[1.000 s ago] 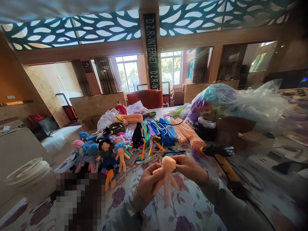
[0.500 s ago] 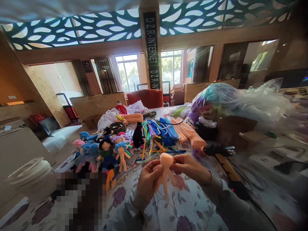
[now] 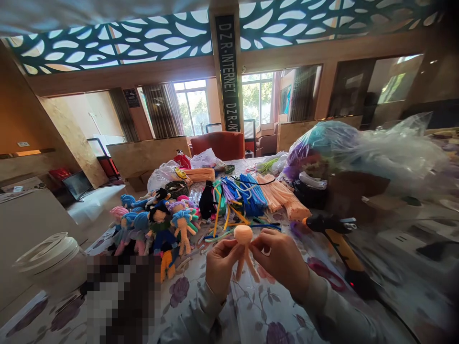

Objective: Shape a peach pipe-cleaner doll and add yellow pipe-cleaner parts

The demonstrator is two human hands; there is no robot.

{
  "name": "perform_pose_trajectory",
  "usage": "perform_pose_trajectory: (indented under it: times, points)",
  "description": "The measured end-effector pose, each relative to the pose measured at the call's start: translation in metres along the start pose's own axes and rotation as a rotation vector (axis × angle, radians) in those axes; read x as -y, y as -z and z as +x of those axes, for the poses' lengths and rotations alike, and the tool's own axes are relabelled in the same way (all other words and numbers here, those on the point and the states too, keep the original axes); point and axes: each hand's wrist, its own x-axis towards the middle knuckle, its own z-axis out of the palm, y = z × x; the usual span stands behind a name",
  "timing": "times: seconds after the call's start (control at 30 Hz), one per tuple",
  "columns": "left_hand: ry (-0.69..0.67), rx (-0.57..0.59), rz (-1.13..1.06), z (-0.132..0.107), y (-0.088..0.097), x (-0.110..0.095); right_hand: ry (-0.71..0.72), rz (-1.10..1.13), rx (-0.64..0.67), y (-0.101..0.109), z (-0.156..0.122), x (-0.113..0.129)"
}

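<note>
A small peach figure (image 3: 243, 235) of fuzzy, chenille-like stems, with a round, padded head and thin legs spread below, is held up over the bench (image 3: 247, 310), on the near side of the blue stem bundle (image 3: 254, 197). The left hand (image 3: 219, 268) pinches its side between thumb and fingers. The right hand (image 3: 285, 262) has its fingers drawn in narrowly at the other side; I cannot tell whether they grip an arm of it.

Left of the blue bundle lies a heap of plush dolls (image 3: 183, 231), overlapping so that many bodies are hidden. Right beside the bundle, straight peach stems (image 3: 279, 197) fan out. Farther right sit a crinkled clear bag (image 3: 394, 148), its contents blurred, and, nearer, an orange-and-black tool (image 3: 342, 251). Well left and nearer, pixelation covers one patch.
</note>
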Motion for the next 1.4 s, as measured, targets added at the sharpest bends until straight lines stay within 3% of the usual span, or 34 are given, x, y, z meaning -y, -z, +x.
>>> perform_pose_trajectory:
  times: [0.13, 0.4, 0.57, 0.67, 0.83, 0.93, 1.4]
  points:
    - [-0.001, -0.030, 0.003, -0.001, 0.000, -0.001, 0.066, -0.066, -0.061, -0.006, -0.004, 0.003]
    - [-0.003, -0.055, -0.021, 0.003, 0.002, 0.002, 0.112, -0.044, -0.044, -0.014, -0.007, 0.005]
    - [0.062, -0.033, -0.113, 0.006, 0.005, 0.004, 0.179, 0.118, -0.051, -0.010, -0.003, 0.001]
    - [0.105, -0.025, -0.184, 0.006, 0.004, 0.002, 0.103, 0.362, -0.043, -0.010, 0.002, -0.005]
    - [0.121, 0.008, -0.223, 0.004, 0.001, -0.001, -0.288, 0.867, 0.154, -0.016, 0.007, -0.015]
    - [0.105, 0.024, -0.217, 0.003, 0.000, -0.001, -0.419, 1.009, 0.222, -0.017, 0.007, -0.017]
    - [0.020, -0.008, -0.101, 0.000, 0.001, -0.001, -0.302, 0.815, 0.211, -0.022, 0.005, -0.022]
